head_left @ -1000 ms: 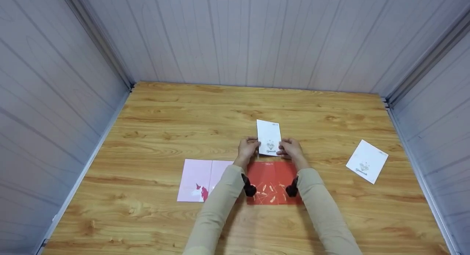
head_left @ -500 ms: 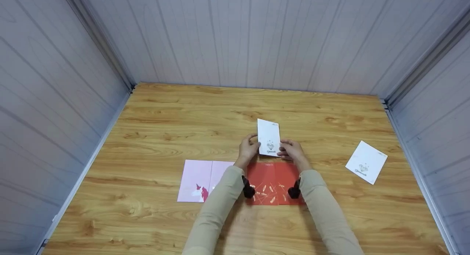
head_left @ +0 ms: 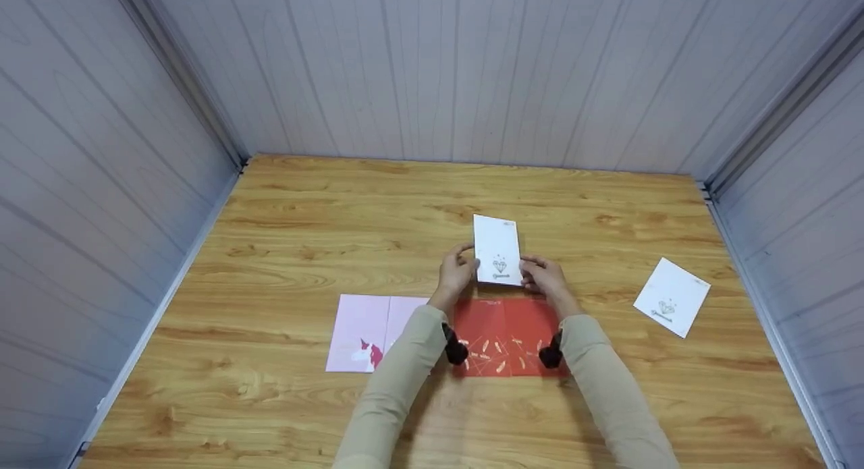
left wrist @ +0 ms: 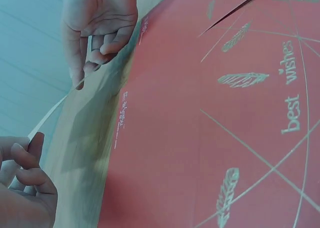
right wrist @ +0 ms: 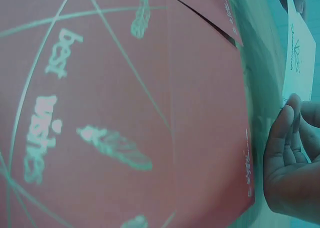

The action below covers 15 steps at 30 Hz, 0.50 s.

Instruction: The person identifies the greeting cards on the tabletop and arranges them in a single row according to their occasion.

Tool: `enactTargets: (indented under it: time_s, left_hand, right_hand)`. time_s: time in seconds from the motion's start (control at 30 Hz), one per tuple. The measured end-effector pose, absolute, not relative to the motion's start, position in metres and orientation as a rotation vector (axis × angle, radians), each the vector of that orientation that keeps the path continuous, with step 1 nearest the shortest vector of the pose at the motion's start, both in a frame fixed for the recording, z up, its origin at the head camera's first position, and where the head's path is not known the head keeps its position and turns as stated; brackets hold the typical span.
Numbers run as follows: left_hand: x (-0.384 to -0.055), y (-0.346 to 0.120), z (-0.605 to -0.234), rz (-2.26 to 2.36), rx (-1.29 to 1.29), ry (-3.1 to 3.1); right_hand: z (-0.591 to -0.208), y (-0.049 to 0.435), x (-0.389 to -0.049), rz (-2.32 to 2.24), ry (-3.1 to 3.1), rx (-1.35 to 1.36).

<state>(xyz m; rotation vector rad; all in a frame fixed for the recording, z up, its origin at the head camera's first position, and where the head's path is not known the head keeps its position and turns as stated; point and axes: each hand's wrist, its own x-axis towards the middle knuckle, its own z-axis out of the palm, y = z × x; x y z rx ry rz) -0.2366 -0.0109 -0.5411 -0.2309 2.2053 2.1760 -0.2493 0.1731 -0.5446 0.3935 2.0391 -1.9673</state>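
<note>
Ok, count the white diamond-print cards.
2: one held card between the left hand and right hand; a second card on the wooden table, at right. Any underneath would be hidden.

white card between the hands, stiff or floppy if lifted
The white card is probably fairly stiff: gripped at its sides by the left hand and right hand, it barely sags. Likely light too, its edge looking thin in the left wrist view.

The held card [head_left: 497, 243] is behind the feather paper [head_left: 494, 327], the unicorn paper [head_left: 356, 324] left, the loose card [head_left: 673, 293] right.
</note>
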Motion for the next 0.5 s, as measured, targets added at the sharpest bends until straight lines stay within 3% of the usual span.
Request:
enactTargets:
  time_s: [0.5]
  left_hand:
    - [-0.227,0.006,-0.538,2.213,-0.215,2.112]
  right_hand:
    - [-0.541,0.2,-0.24,-1.992,2.196,0.342]
